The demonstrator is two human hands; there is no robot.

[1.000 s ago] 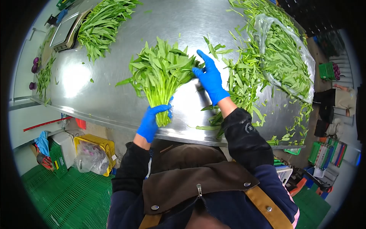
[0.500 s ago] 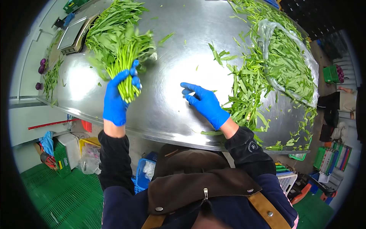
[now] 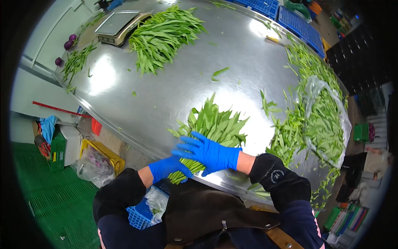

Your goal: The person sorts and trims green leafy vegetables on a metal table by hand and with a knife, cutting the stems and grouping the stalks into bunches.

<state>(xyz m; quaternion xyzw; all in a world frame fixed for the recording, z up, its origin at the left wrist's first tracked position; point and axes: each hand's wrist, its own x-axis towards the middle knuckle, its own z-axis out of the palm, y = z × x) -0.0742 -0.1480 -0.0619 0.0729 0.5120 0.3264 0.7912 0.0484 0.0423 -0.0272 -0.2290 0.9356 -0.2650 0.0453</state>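
A bunch of leafy green stems lies at the near edge of the metal table, leaves pointing away from me. My left hand, in a blue glove, is closed round its stem ends. Across the bunch, just above the stem ends, rests my right hand, also gloved in blue, with its fingers spread over the stems. A larger pile of greens lies at the upper left beside a scale. At the right, loose greens surround an open clear plastic bag of greens.
Scattered leaves dot the metal table. Blue crates stand beyond its far edge. Below the near edge are a blue basket and a yellow crate. Part of another person shows at the far right.
The bunch has moved from the upper left down to the near table edge in my left hand. My right hand has come across onto it. The view has shifted.
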